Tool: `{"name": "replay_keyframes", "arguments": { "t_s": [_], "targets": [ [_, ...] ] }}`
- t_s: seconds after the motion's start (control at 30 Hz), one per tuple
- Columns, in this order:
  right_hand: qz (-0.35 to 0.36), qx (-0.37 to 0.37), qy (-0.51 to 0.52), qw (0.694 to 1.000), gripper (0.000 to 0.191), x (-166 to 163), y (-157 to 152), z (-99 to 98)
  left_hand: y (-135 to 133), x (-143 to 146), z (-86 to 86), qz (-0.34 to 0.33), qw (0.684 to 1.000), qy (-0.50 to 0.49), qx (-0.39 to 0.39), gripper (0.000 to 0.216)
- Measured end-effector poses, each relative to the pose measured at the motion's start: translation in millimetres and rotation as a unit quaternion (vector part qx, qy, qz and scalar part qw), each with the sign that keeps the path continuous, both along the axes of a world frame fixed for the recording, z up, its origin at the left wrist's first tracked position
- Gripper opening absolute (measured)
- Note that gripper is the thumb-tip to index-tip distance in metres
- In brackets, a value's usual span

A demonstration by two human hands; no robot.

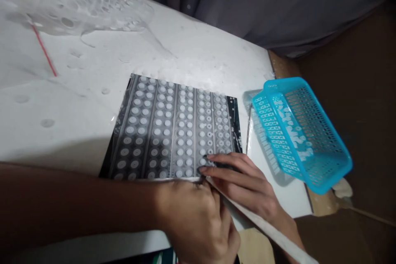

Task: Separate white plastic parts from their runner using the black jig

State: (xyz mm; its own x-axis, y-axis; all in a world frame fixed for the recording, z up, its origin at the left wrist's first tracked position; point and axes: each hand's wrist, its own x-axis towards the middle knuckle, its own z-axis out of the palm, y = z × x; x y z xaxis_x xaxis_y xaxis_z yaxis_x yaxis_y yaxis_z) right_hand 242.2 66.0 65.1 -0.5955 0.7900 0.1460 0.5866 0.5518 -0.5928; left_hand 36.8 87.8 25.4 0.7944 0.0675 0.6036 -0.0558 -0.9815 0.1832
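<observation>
A dark rectangular sheet [198, 132] lies on the white table with rows of small round white discs on it, divided by thin lines into bands. My left hand [198, 218] is closed into a fist at the sheet's near edge; what its curled fingers hold is hidden. My right hand [244, 179] rests with outstretched fingers on the sheet's near right part, fingertips touching the disc rows. A long white strip [262, 225] runs from near the right fingertips, between the two hands, toward the lower right. Several tiny white bits lie along the sheet's right border.
A blue plastic basket [329, 152] with small white pieces [292, 130] inside stands at the right table edge. Clear plastic sheeting with round holes [102, 0] is heaped at the upper left, near a thin red stick [45, 49]. A dark curtain [235, 4] hangs behind the table.
</observation>
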Motion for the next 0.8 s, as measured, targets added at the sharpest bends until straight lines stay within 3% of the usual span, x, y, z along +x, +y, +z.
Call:
{"name": "replay_keyframes", "arguments": {
  "t_s": [0.13,0.37,0.57,0.8],
  "targets": [
    [-0.013,-0.007,0.063,0.998,0.020,-2,3,-12.4,-6,2,-3.7,0.025,0.999,-0.004,-0.026,0.013],
    [-0.216,-0.092,0.205,0.950,0.021,-23,-2,-22.3,-14,11,-11.8,0.102,0.991,0.024,-0.086,0.023],
    [-0.148,-0.078,0.170,0.971,0.021,-15,5,-16.5,4,5,-3.0,0.017,0.999,-0.002,-0.038,0.023],
    [-0.089,-0.013,0.110,0.990,0.027,-10,9,-12.2,6,5,-1.2,0.023,0.999,-0.023,-0.008,0.010]
  ]
}}
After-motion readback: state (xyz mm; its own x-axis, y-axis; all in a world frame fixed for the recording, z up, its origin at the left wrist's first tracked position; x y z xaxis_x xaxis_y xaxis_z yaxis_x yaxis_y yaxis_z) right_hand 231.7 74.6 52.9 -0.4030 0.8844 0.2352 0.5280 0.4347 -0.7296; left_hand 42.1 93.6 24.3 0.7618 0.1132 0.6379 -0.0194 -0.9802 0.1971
